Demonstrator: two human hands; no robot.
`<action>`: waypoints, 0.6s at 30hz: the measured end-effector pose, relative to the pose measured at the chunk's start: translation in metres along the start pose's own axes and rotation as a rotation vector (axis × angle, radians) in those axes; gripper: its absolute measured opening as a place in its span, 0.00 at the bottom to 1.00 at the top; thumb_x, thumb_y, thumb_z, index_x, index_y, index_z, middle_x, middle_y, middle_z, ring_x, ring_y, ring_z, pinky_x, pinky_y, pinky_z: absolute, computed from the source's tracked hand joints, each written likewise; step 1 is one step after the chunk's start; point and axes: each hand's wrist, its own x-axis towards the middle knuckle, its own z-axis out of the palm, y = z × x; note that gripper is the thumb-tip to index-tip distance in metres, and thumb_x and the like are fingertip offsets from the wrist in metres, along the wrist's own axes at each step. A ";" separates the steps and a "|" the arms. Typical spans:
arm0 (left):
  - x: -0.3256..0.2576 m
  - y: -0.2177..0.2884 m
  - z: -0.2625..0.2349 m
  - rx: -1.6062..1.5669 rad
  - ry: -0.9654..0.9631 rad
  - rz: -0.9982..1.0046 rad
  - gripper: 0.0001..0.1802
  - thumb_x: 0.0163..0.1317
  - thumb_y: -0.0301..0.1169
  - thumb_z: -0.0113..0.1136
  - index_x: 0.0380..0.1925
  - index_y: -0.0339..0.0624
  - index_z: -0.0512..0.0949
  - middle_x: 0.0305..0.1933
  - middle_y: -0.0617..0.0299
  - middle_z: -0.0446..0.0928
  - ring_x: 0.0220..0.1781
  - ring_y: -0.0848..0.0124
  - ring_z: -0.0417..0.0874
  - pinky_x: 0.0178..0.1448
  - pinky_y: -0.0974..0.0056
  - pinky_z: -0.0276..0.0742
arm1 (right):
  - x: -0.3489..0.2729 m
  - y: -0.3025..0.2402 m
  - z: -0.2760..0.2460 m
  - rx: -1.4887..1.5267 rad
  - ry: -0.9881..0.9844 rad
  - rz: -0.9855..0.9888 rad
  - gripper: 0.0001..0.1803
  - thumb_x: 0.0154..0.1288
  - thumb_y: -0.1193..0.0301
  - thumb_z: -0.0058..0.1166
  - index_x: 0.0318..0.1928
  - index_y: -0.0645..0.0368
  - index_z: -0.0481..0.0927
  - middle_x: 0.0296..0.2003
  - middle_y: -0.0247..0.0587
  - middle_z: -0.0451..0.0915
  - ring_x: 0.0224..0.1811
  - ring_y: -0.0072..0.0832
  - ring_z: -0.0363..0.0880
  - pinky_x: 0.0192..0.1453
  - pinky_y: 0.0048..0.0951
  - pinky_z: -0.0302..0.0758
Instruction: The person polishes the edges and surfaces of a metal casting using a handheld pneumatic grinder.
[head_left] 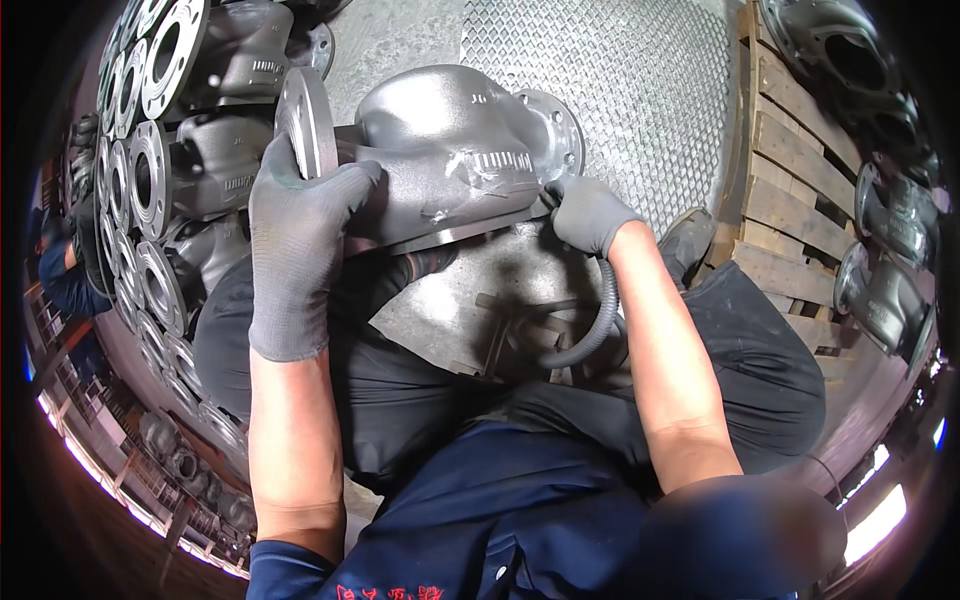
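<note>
A large grey cast-metal valve body (pixel 440 185) lies on its side in front of me, with a round flange at each end. My left hand (pixel 305 205), in a grey knit glove, is closed around its neck just behind the left flange (pixel 305 122), thumb on top. At the lower edge, close to the right flange (pixel 552 135), my gloved right hand (pixel 592 215) is closed with fingers bent; what it grips is hidden. A dark ribbed hose (pixel 597 325) comes out below that wrist and curves down between my legs.
Stacked valve bodies (pixel 215 165) with drilled flanges stand close on the left. A diamond-pattern metal plate (pixel 640 90) covers the floor ahead. On the right are a wooden pallet (pixel 795 180) and more castings (pixel 885 290). My shoe (pixel 688 238) rests beside the pallet.
</note>
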 end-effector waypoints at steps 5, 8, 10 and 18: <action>0.000 0.003 -0.001 0.003 -0.008 -0.030 0.27 0.53 0.32 0.73 0.52 0.29 0.79 0.37 0.60 0.83 0.33 0.74 0.84 0.27 0.67 0.84 | -0.009 -0.003 -0.004 0.083 0.004 0.028 0.20 0.61 0.74 0.53 0.51 0.68 0.88 0.48 0.70 0.87 0.57 0.59 0.87 0.64 0.50 0.82; 0.001 0.002 0.000 0.004 -0.007 -0.028 0.26 0.53 0.32 0.73 0.51 0.30 0.79 0.37 0.60 0.83 0.33 0.74 0.84 0.26 0.67 0.83 | -0.005 0.004 0.001 0.103 -0.005 0.020 0.20 0.62 0.74 0.53 0.52 0.67 0.88 0.49 0.67 0.88 0.56 0.58 0.88 0.64 0.49 0.82; 0.000 0.003 0.000 -0.022 -0.003 -0.017 0.25 0.54 0.32 0.73 0.50 0.30 0.79 0.37 0.61 0.83 0.32 0.74 0.84 0.26 0.67 0.83 | 0.002 0.010 0.010 0.021 0.043 -0.012 0.19 0.63 0.76 0.50 0.52 0.63 0.86 0.37 0.60 0.90 0.37 0.45 0.92 0.46 0.45 0.85; 0.009 0.005 0.001 -0.125 -0.021 -0.071 0.26 0.60 0.29 0.75 0.56 0.26 0.80 0.43 0.58 0.86 0.39 0.74 0.86 0.46 0.70 0.81 | -0.035 0.012 0.018 0.080 0.010 -0.010 0.23 0.66 0.77 0.48 0.60 0.63 0.83 0.38 0.60 0.89 0.33 0.41 0.91 0.43 0.43 0.85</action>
